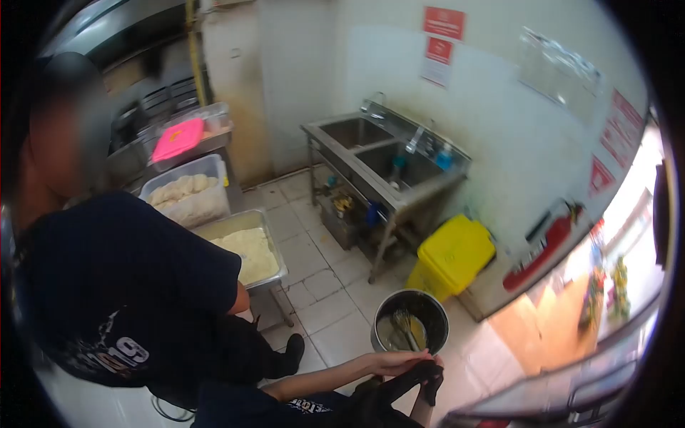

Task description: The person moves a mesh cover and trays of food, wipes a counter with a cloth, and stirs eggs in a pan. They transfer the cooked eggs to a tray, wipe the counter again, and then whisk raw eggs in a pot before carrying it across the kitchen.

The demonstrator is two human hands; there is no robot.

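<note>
My left hand [401,362] reaches in from the lower left, with its fingers against a black, glove-like item [410,378]. Close by is my right hand [430,386], mostly covered by the black material; only skin at the wrist shows below it. How its fingers are set is hidden. Just beyond both hands stands a deep metal pot [378,322] holding a pale yellowish mixture [391,334]. A wire whisk [407,328] leans in it, its handle pointing toward my hands.
A person in a dark shirt [135,285] stands at left beside a tray of pale dough [250,253] and a plastic tub of dough pieces [182,189]. A double steel sink [389,196] lines the wall. Near the pot are a yellow bin [457,250] and a red fire extinguisher [546,250].
</note>
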